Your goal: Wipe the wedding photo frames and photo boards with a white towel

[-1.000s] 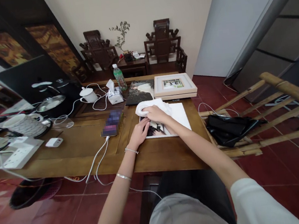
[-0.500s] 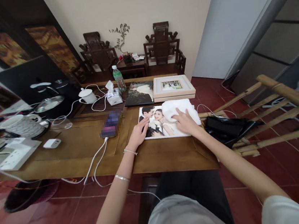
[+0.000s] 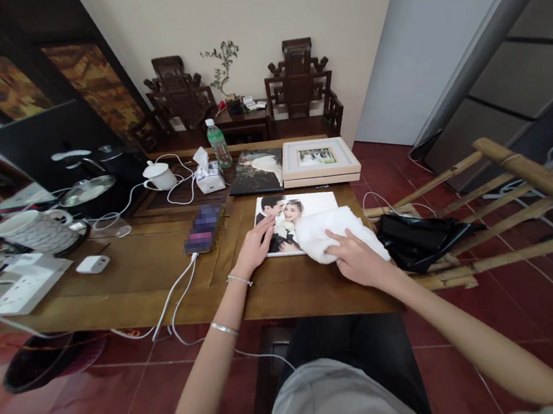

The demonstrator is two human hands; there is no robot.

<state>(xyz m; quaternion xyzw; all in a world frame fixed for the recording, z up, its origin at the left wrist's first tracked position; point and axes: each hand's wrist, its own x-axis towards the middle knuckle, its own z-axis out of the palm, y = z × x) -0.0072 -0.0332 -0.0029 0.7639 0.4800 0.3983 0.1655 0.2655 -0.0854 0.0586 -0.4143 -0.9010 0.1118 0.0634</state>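
So there's a big brown wooden desk [image 3: 287, 293] with a chunky pale picture frame [image 3: 321, 156] towards the back, a dark picture [image 3: 255, 173] right beside it, and a white-edged couple photo [image 3: 285, 231] lying flat in front of those two. A bunched white cloth [image 3: 336, 225] covers the photo's lower right part and spills past its edge, with the right hand [image 3: 361, 258] half curled onto it and keeping hold. Left hand [image 3: 255, 244] is pretty much flat, fingers stretched over the photo's left edge, gripping nothing, with a thin bracelet [image 3: 240, 280] at the wrist.
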